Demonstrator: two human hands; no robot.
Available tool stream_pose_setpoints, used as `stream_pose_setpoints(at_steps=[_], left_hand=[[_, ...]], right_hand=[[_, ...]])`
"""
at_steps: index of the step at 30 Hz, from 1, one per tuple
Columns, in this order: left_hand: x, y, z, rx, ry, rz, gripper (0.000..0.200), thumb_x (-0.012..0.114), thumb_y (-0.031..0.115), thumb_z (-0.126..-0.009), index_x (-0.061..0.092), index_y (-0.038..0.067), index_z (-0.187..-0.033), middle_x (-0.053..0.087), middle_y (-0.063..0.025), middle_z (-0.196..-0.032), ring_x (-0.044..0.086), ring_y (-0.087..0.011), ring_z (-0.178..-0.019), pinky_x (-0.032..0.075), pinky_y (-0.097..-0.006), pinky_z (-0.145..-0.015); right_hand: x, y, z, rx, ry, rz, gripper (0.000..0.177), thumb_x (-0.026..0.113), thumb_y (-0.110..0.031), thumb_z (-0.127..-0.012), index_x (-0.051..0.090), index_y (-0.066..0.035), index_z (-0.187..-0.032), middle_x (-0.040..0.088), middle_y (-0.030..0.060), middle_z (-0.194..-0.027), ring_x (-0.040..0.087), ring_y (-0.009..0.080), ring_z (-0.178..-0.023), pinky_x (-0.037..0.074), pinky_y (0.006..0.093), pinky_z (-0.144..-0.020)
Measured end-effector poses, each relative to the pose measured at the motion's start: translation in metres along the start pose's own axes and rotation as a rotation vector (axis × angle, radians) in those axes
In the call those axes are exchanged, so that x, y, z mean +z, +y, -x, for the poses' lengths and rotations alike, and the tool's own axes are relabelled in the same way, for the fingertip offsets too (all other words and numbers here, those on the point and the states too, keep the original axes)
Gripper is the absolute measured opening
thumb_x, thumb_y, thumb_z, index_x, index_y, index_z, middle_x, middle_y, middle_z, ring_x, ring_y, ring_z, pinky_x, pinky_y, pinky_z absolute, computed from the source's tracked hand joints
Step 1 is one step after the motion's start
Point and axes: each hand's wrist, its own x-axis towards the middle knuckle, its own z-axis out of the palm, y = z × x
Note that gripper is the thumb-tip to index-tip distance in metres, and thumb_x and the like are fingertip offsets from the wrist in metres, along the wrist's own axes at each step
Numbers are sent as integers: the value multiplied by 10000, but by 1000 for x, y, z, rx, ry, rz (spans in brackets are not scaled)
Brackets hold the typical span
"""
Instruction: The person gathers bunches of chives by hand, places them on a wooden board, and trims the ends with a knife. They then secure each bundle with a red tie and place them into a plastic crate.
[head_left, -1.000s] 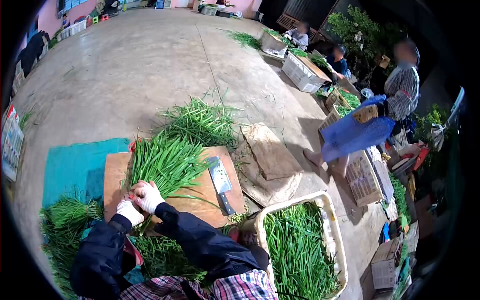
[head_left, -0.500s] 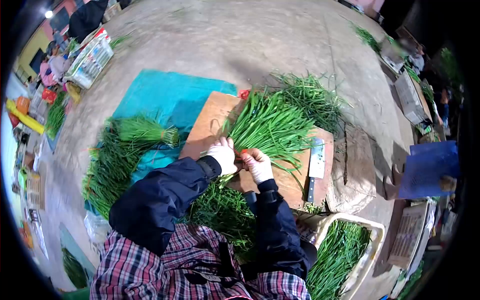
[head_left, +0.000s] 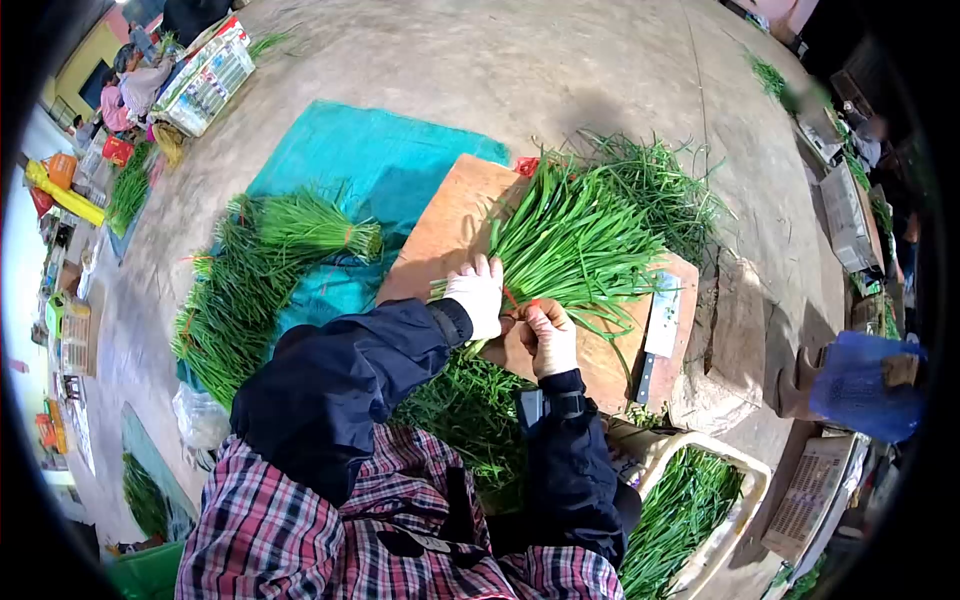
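A large loose bunch of chives [head_left: 575,240] lies on a wooden board [head_left: 455,215], leaves fanned toward the back right. My left hand [head_left: 476,298], in a pale glove, grips the bunch near its stem ends. Just right of it, my right hand [head_left: 548,338] is closed in a pinch on a thin red tie [head_left: 510,300] that runs against the stems. Part of the tie is hidden by my fingers. A cleaver [head_left: 660,325] with a black handle rests on the board's right side, apart from both hands.
Tied chive bundles [head_left: 320,222] lie on a teal sheet [head_left: 330,150] at left. Loose greens [head_left: 655,195] are heaped behind the board, more [head_left: 465,415] by my lap. A cream crate [head_left: 755,475] of chives stands at right. Other people [head_left: 140,80] sit at far left.
The view has shifted, so the board and bunch appear farther right. My left hand stays on the stems, while my right hand has drawn slightly away with the red tie between.
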Motion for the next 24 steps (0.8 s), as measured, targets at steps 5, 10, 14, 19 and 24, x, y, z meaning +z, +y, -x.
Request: stream_pose_setpoints(at_steps=[5,10,14,19,24], left_hand=[[8,-6,-5,28,23,9,998,696,459,-721,191,-80,-1393,305,-328,-1389,477,-423,-1150,425,-494,-918],[8,-4,0,43,107,-31,1017,670,554,-720,228,-81,-1379,314,-326,-1383,472,-429,-1155,421,-510,-915],[0,-7,-1,68,24,-13,1059,646,603,-716,200,-74,-1399,260,-339,-1414,409,-459,-1233,388,-530,-967],[-46,-47,-28,75,-305,399,1113,508,730,-747,149,-69,-1434,290,-317,-1426,327,-372,-1334,292,-377,-1083],[-13,-72,-83,-5,-234,842,1129,611,689,-723,197,-103,-1413,295,-281,-1444,314,-335,-1348,286,-362,-1083]], right_hand=[[-14,1,20,-31,-15,-45,168,628,-199,-891,585,-49,-829,608,50,-722,412,61,-440,287,200,-384],[-53,54,27,46,25,-298,162,594,-245,-915,531,-108,-854,621,78,-837,475,120,-472,335,235,-363],[-38,37,15,238,260,-331,85,563,-224,-925,536,-144,-931,536,22,-728,431,106,-477,305,229,-372],[-27,32,6,264,406,-369,187,631,-295,-880,487,-178,-859,403,-35,-624,342,95,-466,220,234,-392],[-24,24,5,314,489,-265,340,661,-432,-842,423,-190,-871,358,-39,-589,308,96,-432,206,247,-385]])
